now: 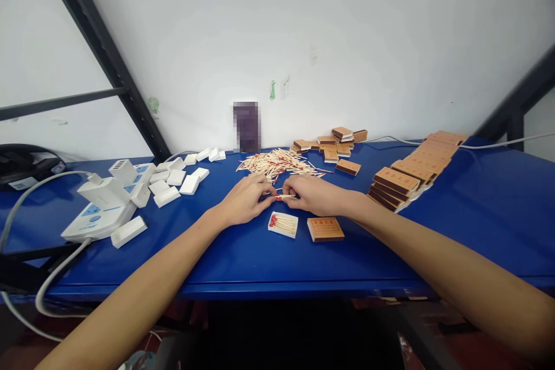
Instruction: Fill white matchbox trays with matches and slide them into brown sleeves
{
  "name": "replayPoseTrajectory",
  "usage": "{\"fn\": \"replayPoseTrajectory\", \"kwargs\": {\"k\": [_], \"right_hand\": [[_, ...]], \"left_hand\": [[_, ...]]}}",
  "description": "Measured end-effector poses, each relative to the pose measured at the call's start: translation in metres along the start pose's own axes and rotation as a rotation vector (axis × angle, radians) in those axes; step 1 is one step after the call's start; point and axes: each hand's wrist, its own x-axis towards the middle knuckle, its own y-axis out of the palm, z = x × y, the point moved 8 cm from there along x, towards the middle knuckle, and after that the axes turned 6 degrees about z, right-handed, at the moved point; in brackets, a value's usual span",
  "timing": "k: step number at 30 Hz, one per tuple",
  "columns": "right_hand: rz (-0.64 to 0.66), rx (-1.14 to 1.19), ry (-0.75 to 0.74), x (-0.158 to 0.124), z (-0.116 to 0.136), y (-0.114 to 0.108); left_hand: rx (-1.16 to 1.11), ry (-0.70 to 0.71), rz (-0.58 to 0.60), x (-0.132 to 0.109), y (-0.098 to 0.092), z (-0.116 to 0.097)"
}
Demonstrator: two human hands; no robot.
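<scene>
Between the loose match pile [277, 163] and a partly filled tray [282, 235], my left hand [246, 199] and right hand [319, 193] pinch matchsticks [285, 196] end to end, probably light, stiff and easily snapped, best gripped bundled along the shafts.

Match pile [280, 163] behind the match-filled tray [283, 235], stacked matchboxes [411, 169] to the right

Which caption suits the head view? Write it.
Both hands handle a few matches between a loose pile and a white tray.
</scene>
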Motion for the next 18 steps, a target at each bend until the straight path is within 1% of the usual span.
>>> {"fn": "replayPoseTrajectory", "kwargs": {"k": [4,8,12,15,18], "right_hand": [[0.114,-0.067,0.055,0.007,0.006,-0.001],[0.213,-0.117,0.044,0.018,0.013,-0.007],[0.325,-0.148,0.016,0.029,0.023,-0.009],[0.345,-0.22,0.062,0.034,0.026,-0.012],[0.386,-0.275,0.086,0.036,0.026,-0.01]], "left_hand": [[-0.016,0.005,0.004,0.001,0.002,0.0],[-0.049,0.011,-0.005,0.001,0.0,0.001],[-0.096,-0.003,-0.073,-0.003,-0.011,0.007],[-0.114,-0.019,-0.146,-0.007,-0.021,0.014],[-0.079,-0.031,-0.176,-0.009,-0.025,0.019]]}}
